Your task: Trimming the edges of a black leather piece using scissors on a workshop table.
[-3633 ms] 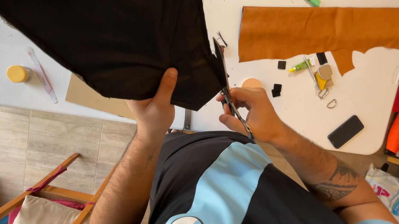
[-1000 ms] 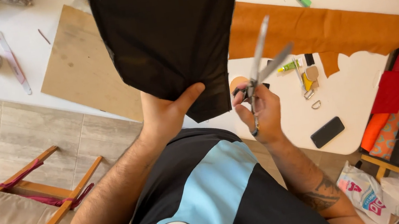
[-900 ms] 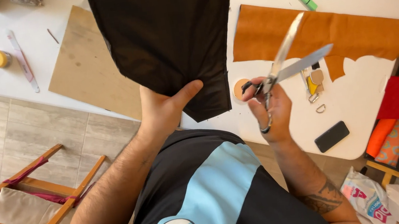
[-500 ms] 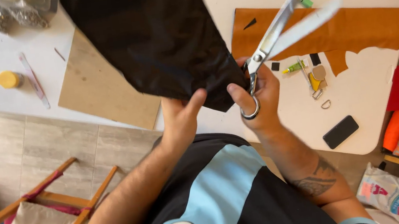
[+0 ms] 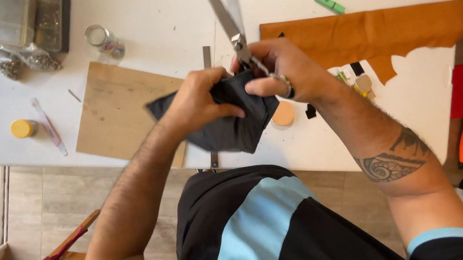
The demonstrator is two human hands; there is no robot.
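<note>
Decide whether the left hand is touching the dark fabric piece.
Touching: the head view shows the left hand with fingers closed over the bunched dark fabric piece.

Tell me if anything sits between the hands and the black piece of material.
Nothing visible does. The left hand already grips the black material from its left side, and the right hand pinches its upper right edge while also holding the scissors, whose blades point up and away over the white table.

scissors (image 5: 224, 12) tips cut off by top edge; ruler (image 5: 206, 60) mostly hidden under black fabric (image 5: 224, 119), perhaps metal.
</note>
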